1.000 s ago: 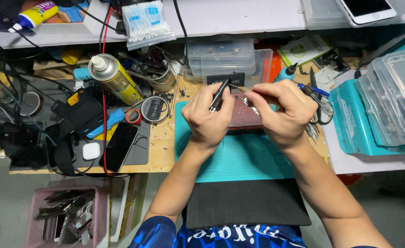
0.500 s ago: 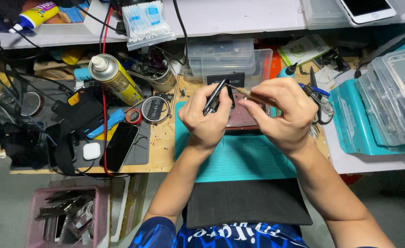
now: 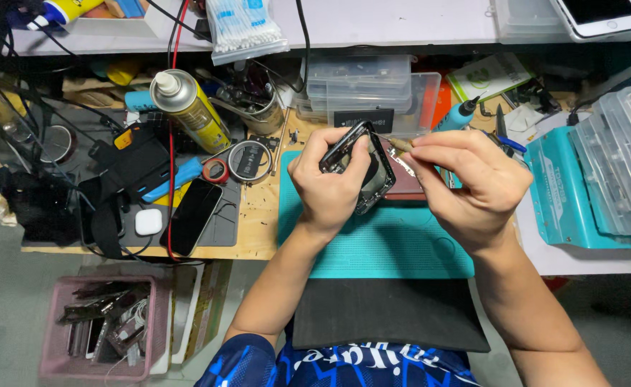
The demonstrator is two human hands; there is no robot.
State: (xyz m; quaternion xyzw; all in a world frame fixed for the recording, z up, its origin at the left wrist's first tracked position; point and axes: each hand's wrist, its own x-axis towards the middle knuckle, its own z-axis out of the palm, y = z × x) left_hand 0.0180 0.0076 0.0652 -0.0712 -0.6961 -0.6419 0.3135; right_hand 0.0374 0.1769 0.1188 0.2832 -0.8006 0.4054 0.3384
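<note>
Counter (image 3: 258,236): cluttered wooden top, teal work mat (image 3: 387,244) at the middle of its front edge. The opened phone body (image 3: 362,168) is held tilted above the mat's back edge, not resting on it.

Left hand (image 3: 330,183): fingers clamped on the phone body's frame, thumb across its upper end. Right hand (image 3: 473,183): fingers pinched together on a thin brown-handled tool (image 3: 400,144), tip meeting the phone body's upper right edge.

Judgement on doing this well: keep the left grip firm on the frame only, off the inner parts; work the tool tip in shallow, with small pressure, wrists braced low so a slip lands on the mat.

Containers, largest first:
- Teal box with stacked clear trays (image 3: 602,172), right edge; contents unclear.
- Pink basket (image 3: 100,322) on the floor below the front left corner; holds loose phone parts and scrap.
- Clear lidded boxes (image 3: 365,82), back middle; contents too small to tell.
- Bag of cotton swabs (image 3: 240,29), on the back shelf.
- Yellow spray can (image 3: 190,107), back left, lying tilted.
</note>
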